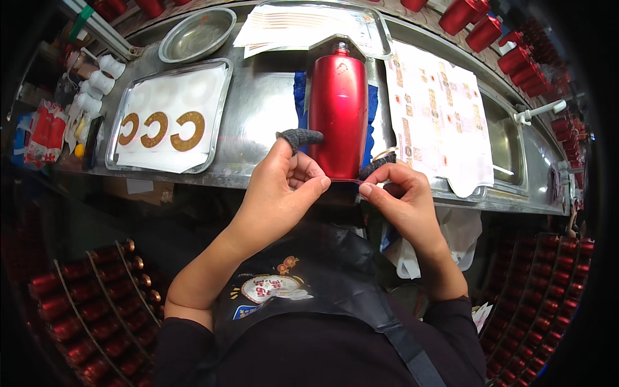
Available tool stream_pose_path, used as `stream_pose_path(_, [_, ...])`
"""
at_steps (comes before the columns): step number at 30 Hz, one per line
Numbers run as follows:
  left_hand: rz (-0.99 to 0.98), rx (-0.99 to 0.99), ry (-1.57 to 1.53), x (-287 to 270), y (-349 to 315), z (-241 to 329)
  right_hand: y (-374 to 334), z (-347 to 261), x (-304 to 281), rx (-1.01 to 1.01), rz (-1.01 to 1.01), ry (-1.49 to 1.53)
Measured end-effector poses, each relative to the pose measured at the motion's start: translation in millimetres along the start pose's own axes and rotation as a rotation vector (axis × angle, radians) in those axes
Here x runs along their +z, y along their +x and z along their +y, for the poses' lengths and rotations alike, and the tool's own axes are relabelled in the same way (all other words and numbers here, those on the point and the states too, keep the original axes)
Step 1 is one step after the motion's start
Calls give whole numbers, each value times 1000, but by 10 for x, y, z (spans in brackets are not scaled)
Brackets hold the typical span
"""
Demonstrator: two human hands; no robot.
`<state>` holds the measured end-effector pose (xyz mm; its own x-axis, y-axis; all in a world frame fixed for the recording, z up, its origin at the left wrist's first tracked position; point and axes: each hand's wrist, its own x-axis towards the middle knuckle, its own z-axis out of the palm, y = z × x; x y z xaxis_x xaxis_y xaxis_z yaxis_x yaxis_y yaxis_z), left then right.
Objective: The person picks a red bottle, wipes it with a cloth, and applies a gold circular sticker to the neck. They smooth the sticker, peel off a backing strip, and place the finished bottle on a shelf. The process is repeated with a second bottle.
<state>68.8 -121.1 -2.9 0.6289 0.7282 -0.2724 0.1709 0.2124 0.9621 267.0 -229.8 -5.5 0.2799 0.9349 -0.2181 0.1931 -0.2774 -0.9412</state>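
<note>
A glossy red bottle (338, 113) lies in front of me, its open silver neck pointing away. Its base faces me. Blue cloth (373, 119) shows beneath it on both sides. Right at the base, a thin pale strip (343, 180) stretches between my fingertips; its material is too fine to make out. My left hand (280, 190) pinches one end between thumb and finger, and a dark knitted cover on one finger touches the bottle's left side. The other end is pinched by my right hand (405, 193), which also wears a dark knitted finger cover beside the base.
To the left, a metal tray (222, 97) holds a white sheet with gold C-shaped pieces. Behind are a metal bowl (196, 35) and a tray with striped sheets (290, 22). Printed sheets (442, 116) lie right, near a sink (506, 135). Racked red bottles (548, 303) stand below.
</note>
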Motion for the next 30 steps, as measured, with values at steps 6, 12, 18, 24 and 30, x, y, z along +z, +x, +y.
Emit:
stream_pose_path(6, [99, 67, -52, -17, 101, -271, 83, 68, 71, -34, 58, -64])
stream_pose_path(12, [227, 73, 270, -168, 139, -400, 75, 74, 99, -29, 97, -134])
stream_pose_path(18, [140, 555, 547, -17, 278, -526, 36, 68, 113, -18, 94, -26])
stream_pose_path(24, [201, 684, 480, 42, 300, -623, 49, 87, 71, 74, 66, 101])
stream_pose_path(30, [186, 630, 513, 29, 251, -655, 26, 153, 53, 136, 66, 287])
